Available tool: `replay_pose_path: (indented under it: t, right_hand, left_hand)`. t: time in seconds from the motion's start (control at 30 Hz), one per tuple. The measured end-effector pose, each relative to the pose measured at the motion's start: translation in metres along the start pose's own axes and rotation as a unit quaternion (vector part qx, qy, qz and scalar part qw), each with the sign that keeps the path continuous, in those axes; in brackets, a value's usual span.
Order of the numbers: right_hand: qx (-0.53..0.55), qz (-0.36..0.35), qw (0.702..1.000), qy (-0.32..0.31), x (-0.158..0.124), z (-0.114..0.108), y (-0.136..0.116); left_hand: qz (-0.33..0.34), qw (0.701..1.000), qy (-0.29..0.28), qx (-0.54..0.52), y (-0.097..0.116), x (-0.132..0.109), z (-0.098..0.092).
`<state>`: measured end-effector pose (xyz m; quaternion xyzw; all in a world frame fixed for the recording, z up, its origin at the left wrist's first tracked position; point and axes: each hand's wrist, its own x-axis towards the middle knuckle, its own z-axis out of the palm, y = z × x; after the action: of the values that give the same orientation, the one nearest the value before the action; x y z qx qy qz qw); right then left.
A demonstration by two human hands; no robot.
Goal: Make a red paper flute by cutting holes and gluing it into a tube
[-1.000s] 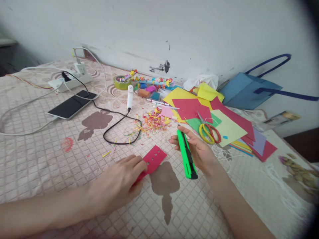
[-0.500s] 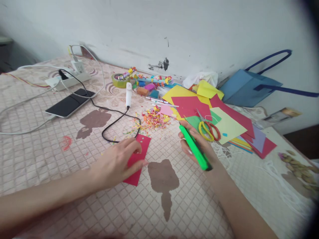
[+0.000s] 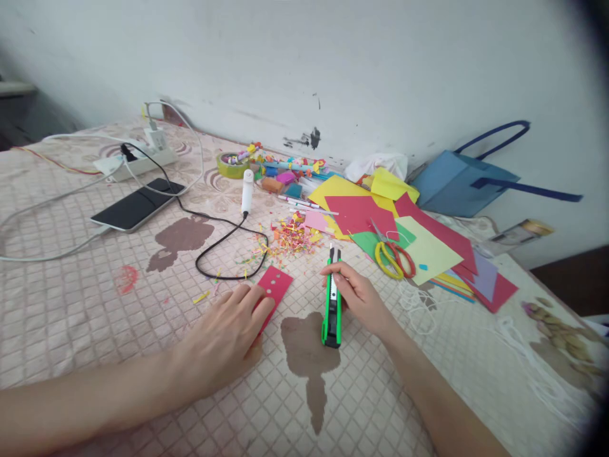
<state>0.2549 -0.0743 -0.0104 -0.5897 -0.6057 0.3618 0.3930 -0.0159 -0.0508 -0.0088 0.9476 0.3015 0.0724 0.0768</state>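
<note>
A green utility knife (image 3: 332, 298) is held in my right hand (image 3: 359, 295), upright in view with its slider face towards me. Its metal tip points away from me, towards the wall. My left hand (image 3: 226, 330) lies over a red paper strip (image 3: 273, 292), fingers close together and curled onto it. Several punched holes show at the strip's far end; the hand covers its near part. My left thumb is mostly hidden. Colourful paper scraps (image 3: 295, 235) lie just beyond both hands.
Scissors (image 3: 394, 260) rest on coloured paper sheets (image 3: 431, 247) at the right, near white string (image 3: 419, 304). A white hot-glue-gun-like device (image 3: 247, 190) has a black cable. A phone (image 3: 137, 204), power strip (image 3: 137, 165), tape roll (image 3: 232, 166) and blue bag (image 3: 466, 184) stand around.
My right hand has turned the utility knife from slanted to nearly straight, its slider face now showing. My left fingers have drawn together over the red strip, which has shifted slightly.
</note>
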Motion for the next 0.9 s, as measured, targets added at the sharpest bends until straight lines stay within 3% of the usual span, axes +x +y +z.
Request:
replay_pose_path:
  t: [0.07, 0.13, 0.27, 0.3, 0.37, 0.5, 0.67, 0.77, 0.9]
  right_hand:
    - [-0.054, -0.05, 0.997, 0.017, 0.001, 0.004, -0.001]
    - [-0.061, -0.056, 0.996, 0.018, 0.001, 0.007, -0.002]
    - [0.106, 0.054, 0.992, 0.032, 0.004, 0.002, -0.002]
    - [0.169, 0.078, 0.982, 0.042, 0.004, -0.001, -0.002]
    - [0.285, 0.1, 0.952, 0.045, 0.006, -0.007, -0.003]
    - [0.396, 0.088, 0.914, 0.017, 0.009, -0.012, 0.0]
    - [0.361, 0.031, 0.93, 0.066, 0.01, 0.0, 0.007]
    - [0.295, 0.005, 0.953, 0.066, 0.006, 0.01, 0.006]
    - [0.236, 0.026, 0.971, 0.042, 0.0, 0.022, 0.001]
  left_hand:
    - [0.008, 0.999, 0.004, 0.031, 0.0, -0.002, -0.003]
    - [0.006, 1.0, 0.011, 0.028, -0.005, -0.003, -0.008]
    - [-0.065, 0.985, 0.053, -0.148, -0.03, 0.009, -0.02]
    - [-0.093, 0.966, 0.069, -0.23, -0.037, 0.014, -0.022]
    - [-0.146, 0.883, 0.058, -0.442, -0.047, 0.023, -0.022]
    - [-0.157, 0.822, -0.039, -0.546, -0.049, 0.034, -0.011]
    - [-0.168, 0.774, -0.101, -0.603, -0.044, 0.034, 0.003]
    - [-0.173, 0.759, -0.103, -0.619, -0.046, 0.036, 0.006]
    - [-0.174, 0.752, -0.107, -0.627, -0.048, 0.037, 0.008]
